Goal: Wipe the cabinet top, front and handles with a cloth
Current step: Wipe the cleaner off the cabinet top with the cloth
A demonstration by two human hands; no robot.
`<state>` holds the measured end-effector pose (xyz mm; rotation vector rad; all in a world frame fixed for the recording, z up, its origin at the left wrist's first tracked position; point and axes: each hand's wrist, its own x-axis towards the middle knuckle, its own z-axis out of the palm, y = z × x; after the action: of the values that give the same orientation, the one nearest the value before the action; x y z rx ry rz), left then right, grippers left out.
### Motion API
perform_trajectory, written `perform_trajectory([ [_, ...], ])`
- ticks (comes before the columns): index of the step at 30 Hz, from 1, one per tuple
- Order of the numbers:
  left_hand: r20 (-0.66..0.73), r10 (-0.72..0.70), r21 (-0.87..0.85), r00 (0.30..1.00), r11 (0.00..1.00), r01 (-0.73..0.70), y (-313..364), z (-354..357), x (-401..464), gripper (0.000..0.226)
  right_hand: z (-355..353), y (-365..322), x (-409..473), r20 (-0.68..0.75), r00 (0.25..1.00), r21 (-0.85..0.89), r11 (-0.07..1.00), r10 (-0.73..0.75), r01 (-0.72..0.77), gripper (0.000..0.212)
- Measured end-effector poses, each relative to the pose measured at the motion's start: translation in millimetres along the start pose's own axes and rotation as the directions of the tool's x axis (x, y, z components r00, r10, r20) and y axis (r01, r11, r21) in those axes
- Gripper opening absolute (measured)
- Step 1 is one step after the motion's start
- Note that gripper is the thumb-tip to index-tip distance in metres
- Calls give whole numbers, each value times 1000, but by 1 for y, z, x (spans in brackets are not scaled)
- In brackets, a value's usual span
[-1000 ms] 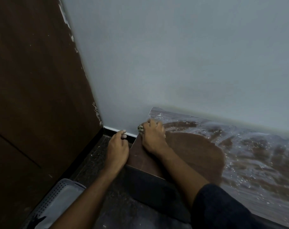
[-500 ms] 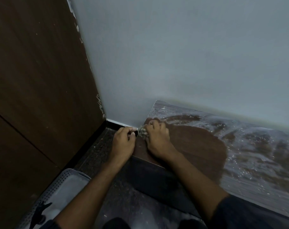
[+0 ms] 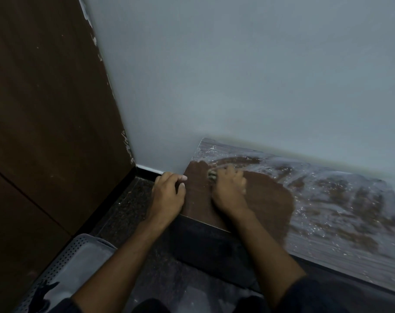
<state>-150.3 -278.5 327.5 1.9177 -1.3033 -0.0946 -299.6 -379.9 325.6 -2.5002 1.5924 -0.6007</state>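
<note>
A low brown cabinet stands against the grey wall. Its top (image 3: 266, 199) is clean and dark near the left end and covered in pale dust and debris further right and along the back. My right hand (image 3: 229, 190) grips a small bunched cloth (image 3: 212, 175), of which only a bit shows past the fingers, and presses it on the top near the back left corner. My left hand (image 3: 168, 193) holds the cabinet's left edge, fingers curled over it. The dark cabinet front (image 3: 214, 251) shows below; no handles are in view.
A dark wooden door or panel (image 3: 45, 132) fills the left. A grey perforated plastic basket (image 3: 63, 267) sits on the speckled dark floor (image 3: 128, 211) at the lower left. The wall (image 3: 237, 75) rises directly behind the cabinet.
My right hand has slid the cloth a little to the right, away from the left edge, leaving a wider clean strip. My left hand has stayed at that edge.
</note>
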Motion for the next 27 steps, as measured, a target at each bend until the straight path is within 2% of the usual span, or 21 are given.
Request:
perform_trajectory([
  [3,-43,-19,-13,999,1000,19,5,-4,3,13,15,-57,-10,35,981,81,979,-192,189,26],
  [6,-94,-75,-53,993,996,70,1,-9,6,11,12,-67,-23,104,923,193,918,-371,347,35],
  [8,-54,-61,-43,997,997,59,-3,-10,6,14,4,-41,-20,70,938,221,922,-341,319,39],
  [11,63,-25,-34,998,999,27,-4,-5,3,14,-1,9,-5,-12,999,173,984,-50,51,34],
  [13,92,-34,-16,995,999,35,-3,-2,0,15,-4,18,-2,-32,996,125,989,87,-83,29],
  [15,60,-67,-17,996,998,68,-2,0,-2,17,-5,1,-11,1,998,137,988,70,-69,28],
  [17,23,-124,-39,992,991,125,-5,-1,-5,19,-2,-27,-27,49,994,188,978,-99,88,33],
  [20,20,-182,-58,983,981,183,-13,-4,-8,19,4,-49,-41,96,932,244,916,-349,318,42],
  [22,31,-203,-63,979,977,205,-17,-10,-12,21,5,-46,-27,107,938,236,925,-329,298,43],
  [25,42,-238,-63,970,969,240,-20,-21,-16,24,9,-47,-10,76,981,190,968,-180,163,38],
  [27,27,-243,-76,970,967,244,-24,-26,-17,23,12,-58,-19,64,981,179,969,-186,172,38],
])
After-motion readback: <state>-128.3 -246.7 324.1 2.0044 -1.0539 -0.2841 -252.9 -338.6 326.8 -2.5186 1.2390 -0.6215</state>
